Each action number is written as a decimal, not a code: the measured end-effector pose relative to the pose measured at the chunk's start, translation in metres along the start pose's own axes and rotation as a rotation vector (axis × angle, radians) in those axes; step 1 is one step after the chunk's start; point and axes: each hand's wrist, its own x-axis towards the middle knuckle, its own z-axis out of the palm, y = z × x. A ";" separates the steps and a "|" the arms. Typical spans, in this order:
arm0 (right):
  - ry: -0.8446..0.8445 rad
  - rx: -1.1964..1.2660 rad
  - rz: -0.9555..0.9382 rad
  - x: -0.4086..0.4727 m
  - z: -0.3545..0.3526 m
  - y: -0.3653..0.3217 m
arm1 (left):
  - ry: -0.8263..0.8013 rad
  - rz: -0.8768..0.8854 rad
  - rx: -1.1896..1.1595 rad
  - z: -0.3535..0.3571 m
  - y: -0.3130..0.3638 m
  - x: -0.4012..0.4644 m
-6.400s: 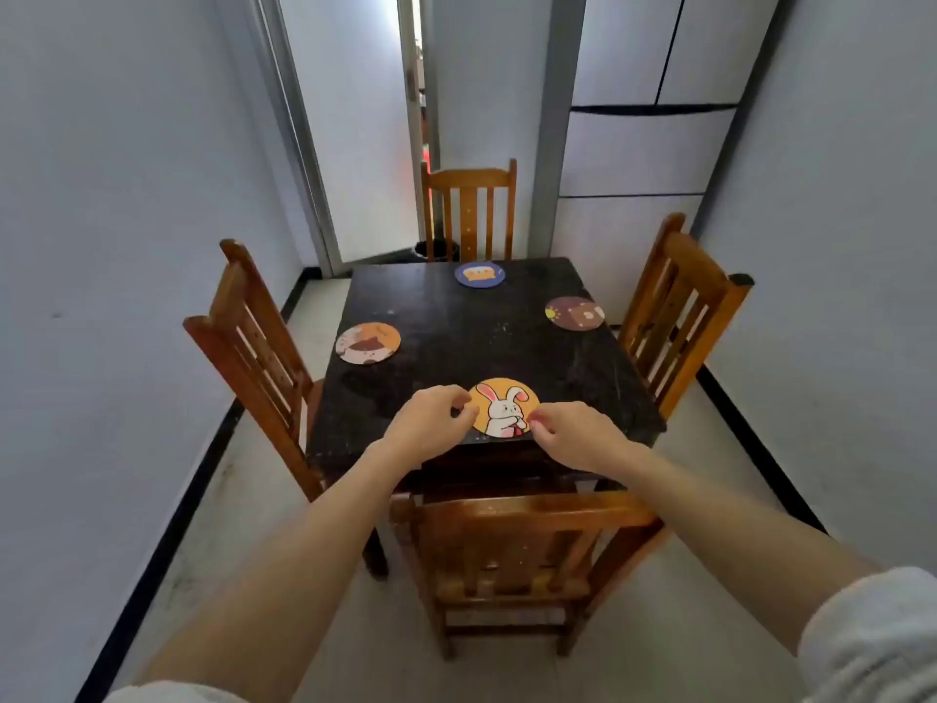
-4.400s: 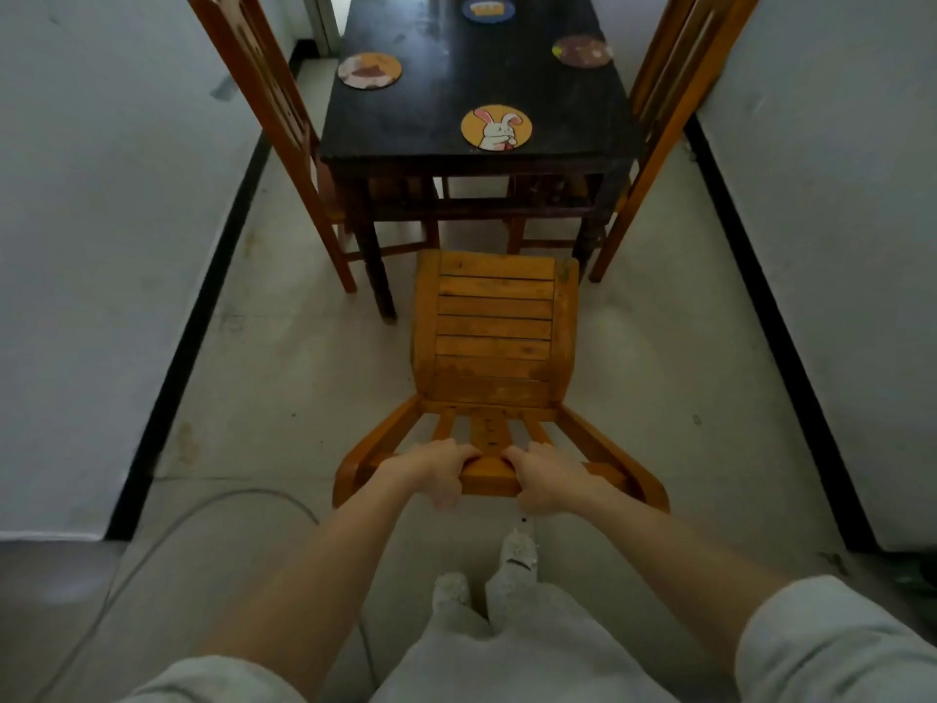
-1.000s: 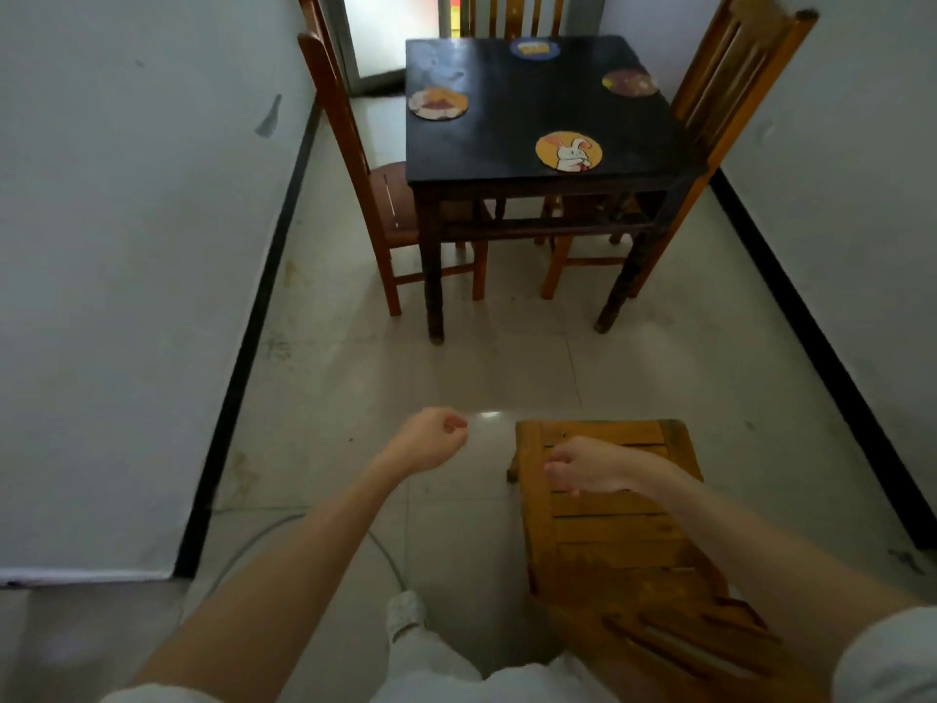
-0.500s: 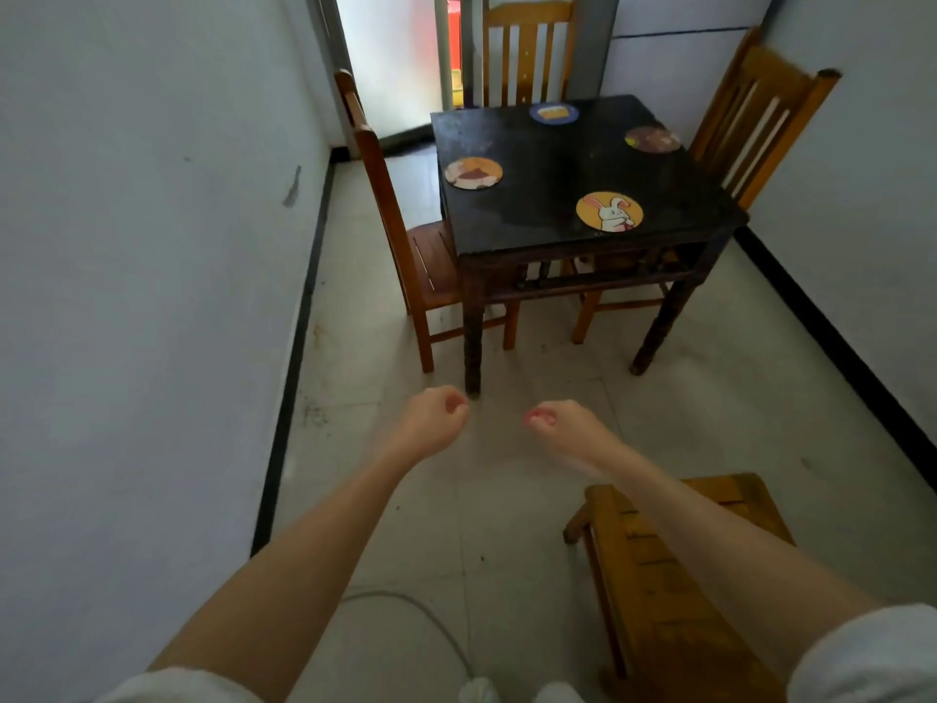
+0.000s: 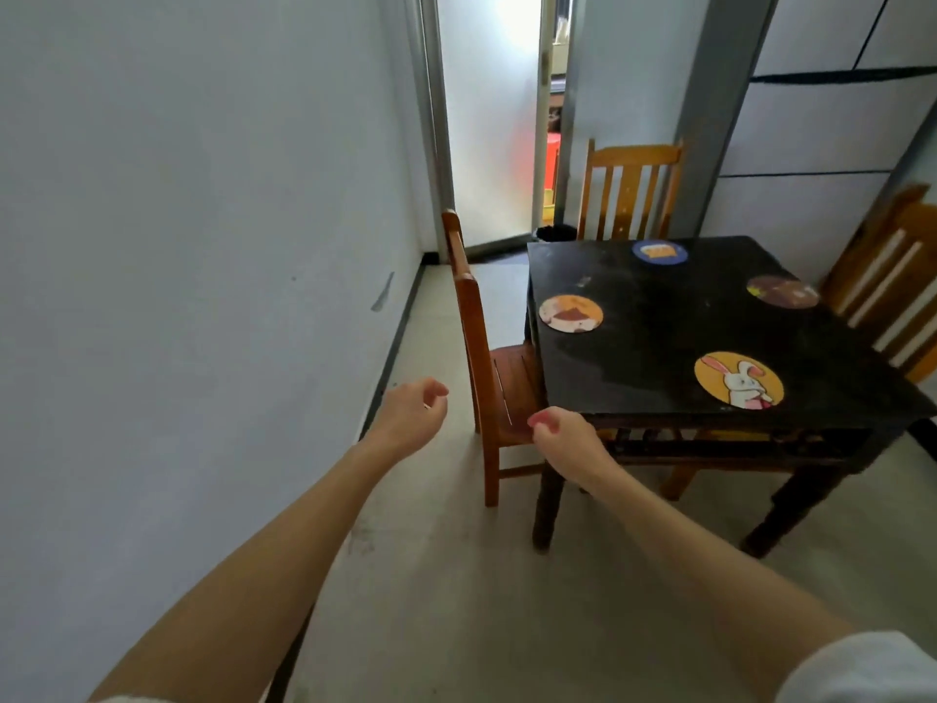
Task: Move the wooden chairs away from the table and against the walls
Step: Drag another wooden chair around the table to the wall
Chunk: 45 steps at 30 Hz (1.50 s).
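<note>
A black square table (image 5: 659, 317) stands ahead to the right. A reddish wooden chair (image 5: 487, 367) is tucked in at its left side, its back toward the left wall. A lighter wooden chair (image 5: 631, 192) stands at the far side, and a third chair (image 5: 892, 281) at the right side is cut off by the frame edge. My left hand (image 5: 413, 413) hovers just left of the reddish chair's back, fingers loosely curled, holding nothing. My right hand (image 5: 560, 438) hangs in front of that chair's seat, loosely curled and empty. Neither hand touches the chair.
Several round picture coasters lie on the table, among them a rabbit coaster (image 5: 737, 380). A white wall (image 5: 203, 296) with a black skirting runs along the left, leaving a narrow strip of floor beside the chair. A bright doorway (image 5: 492, 119) opens at the back.
I let go of the first chair and it has dropped out of view behind me. The view has risen and closed in on the table's left side; both empty hands now reach the reddish chair.
</note>
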 end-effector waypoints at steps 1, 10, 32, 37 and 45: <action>0.012 0.020 -0.008 0.019 -0.003 -0.007 | 0.009 -0.002 -0.008 -0.005 0.000 0.016; 0.145 0.155 -0.075 0.214 0.022 -0.079 | 0.097 -0.038 0.001 -0.068 -0.066 0.166; -0.231 -0.004 0.440 0.539 0.076 -0.105 | -0.257 0.752 0.479 -0.042 -0.155 0.595; -0.183 -0.037 0.467 0.559 0.079 -0.095 | -0.373 1.239 0.846 0.023 -0.126 0.674; -0.232 -0.001 0.624 0.563 0.074 -0.099 | -1.426 1.244 0.975 0.054 -0.079 0.715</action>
